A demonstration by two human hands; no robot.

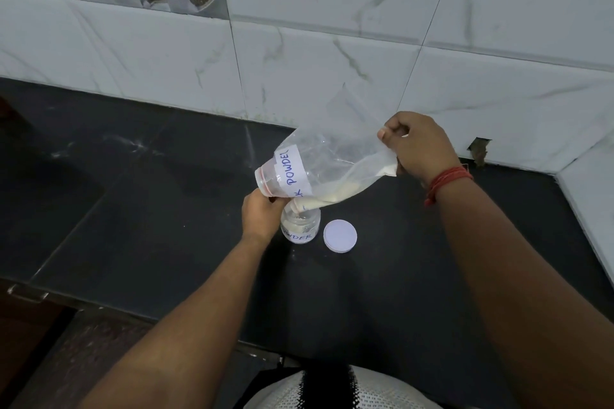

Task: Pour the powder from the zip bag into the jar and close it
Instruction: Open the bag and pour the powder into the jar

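Clear plastic fills both our hands: our right hand [420, 146] pinches the zip bag [327, 159] by its raised bottom, our left hand [260, 216] grips its mouth over the open jar [300, 226]. White powder [332, 194] slides down into the jar, partly filled. Its white lid [340, 236] lies just right on the black bench [149, 192].

one zip bag [332, 156], one jar [300, 226], one lid [340, 236]

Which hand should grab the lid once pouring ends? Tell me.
Probably right. The lid lies on the jar's right side, nearer that arm. The right hand only lifts the bag's bottom; the left hand steadies its mouth at the jar.
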